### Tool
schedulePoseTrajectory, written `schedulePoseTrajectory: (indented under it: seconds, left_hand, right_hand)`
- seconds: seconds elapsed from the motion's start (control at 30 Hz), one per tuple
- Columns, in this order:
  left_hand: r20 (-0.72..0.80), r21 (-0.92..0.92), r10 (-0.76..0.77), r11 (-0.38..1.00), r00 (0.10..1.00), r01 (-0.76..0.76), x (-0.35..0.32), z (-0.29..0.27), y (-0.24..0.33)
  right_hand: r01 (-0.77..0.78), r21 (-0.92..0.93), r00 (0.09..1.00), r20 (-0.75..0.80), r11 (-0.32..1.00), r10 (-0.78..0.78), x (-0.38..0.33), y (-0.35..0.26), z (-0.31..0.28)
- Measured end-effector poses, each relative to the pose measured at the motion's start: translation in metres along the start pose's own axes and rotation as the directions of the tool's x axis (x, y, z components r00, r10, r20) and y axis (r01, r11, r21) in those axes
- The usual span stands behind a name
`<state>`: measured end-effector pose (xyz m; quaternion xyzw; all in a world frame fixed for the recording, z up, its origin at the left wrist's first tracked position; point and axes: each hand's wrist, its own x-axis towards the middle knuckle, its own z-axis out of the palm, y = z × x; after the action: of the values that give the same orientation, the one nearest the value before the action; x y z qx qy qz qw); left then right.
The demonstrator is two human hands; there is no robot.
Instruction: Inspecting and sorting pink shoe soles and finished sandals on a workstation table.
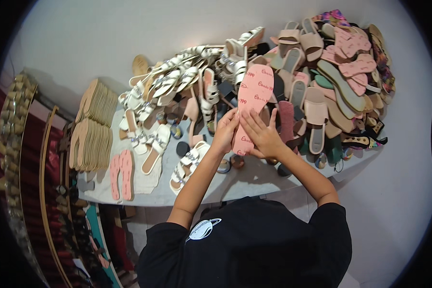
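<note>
Left hand (225, 130) with fingers gripping a pink insole (257, 91) by its edge, right hand (263, 136) with fingers spread flat across it, sandals (316, 108) heaped on the worktop (235, 186)

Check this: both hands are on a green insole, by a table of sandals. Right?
The colour is wrong: the head view shows a pink insole. The left hand and right hand are on it, by the table of sandals.
</note>
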<state>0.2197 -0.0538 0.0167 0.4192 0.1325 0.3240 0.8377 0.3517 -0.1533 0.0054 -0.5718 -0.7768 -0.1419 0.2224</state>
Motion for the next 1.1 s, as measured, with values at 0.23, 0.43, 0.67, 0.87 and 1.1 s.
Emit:
schedulePoseTrajectory:
  seconds: [0.23,0.43,0.67,0.87,1.1]
  left_hand:
    - [-0.154,0.077,0.132,0.99,0.979,-0.122,-0.045,-0.059,0.057]
    - [-0.338,0.318,0.22,0.942,0.915,-0.109,-0.107,-0.114,0.095]
    - [-0.3,0.79,0.376,0.613,0.877,0.007,-0.201,-0.203,0.144]
    - [-0.428,0.721,0.363,0.689,0.828,0.07,-0.282,-0.249,0.18]
    - [-0.425,0.903,0.503,0.288,0.753,0.318,-0.366,-0.284,0.216]
  right_hand:
    - [0.505,0.406,0.838,-0.019,0.762,-0.545,0.022,-0.076,0.035]
    - [0.529,0.294,0.848,-0.227,0.796,-0.479,0.103,-0.11,0.032]
    - [0.384,0.116,0.874,0.275,0.916,-0.401,0.214,-0.144,0.048]
    - [0.554,0.176,0.705,0.419,0.813,-0.571,0.275,-0.232,0.096]
    - [0.567,0.383,0.65,0.336,0.729,-0.682,0.327,-0.32,0.163]
